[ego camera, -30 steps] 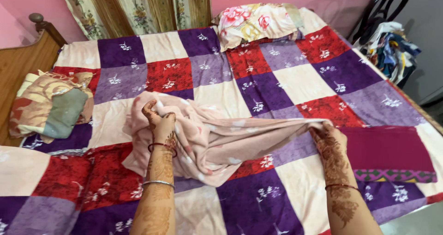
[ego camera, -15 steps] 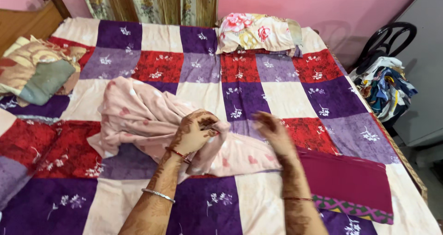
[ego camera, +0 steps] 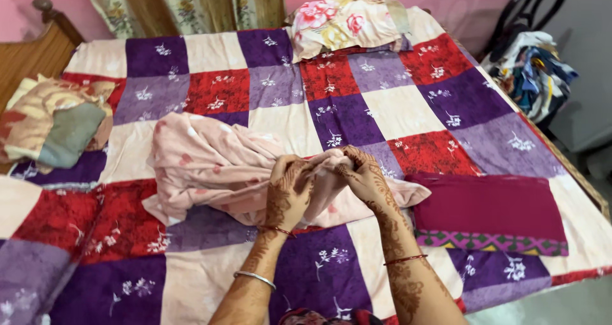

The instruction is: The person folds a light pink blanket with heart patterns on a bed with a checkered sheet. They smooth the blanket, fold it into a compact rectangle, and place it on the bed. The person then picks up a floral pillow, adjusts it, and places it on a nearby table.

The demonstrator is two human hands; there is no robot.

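Folded blanket (ego camera: 54,124) far left on bed (ego camera: 210,280). Pink cloth (ego camera: 210,165) crumpled mid-bed; left hand (ego camera: 288,194) & right hand (ego camera: 363,175) meet at its right end, both pinching bunched edge. Maroon cloth (ego camera: 488,204) flat to right, chair (ego camera: 532,63) w/ clothes beyond.

A: Count on the bed?
B: Two hands, left hand (ego camera: 290,191) and right hand (ego camera: 364,175). One pink cloth (ego camera: 210,165). One maroon folded cloth (ego camera: 491,207). Two pillows: floral pillow (ego camera: 344,28), patterned pillow (ego camera: 54,121).

Bright, even indoor light, soft shadows, sharp focus, slight edge distortion.
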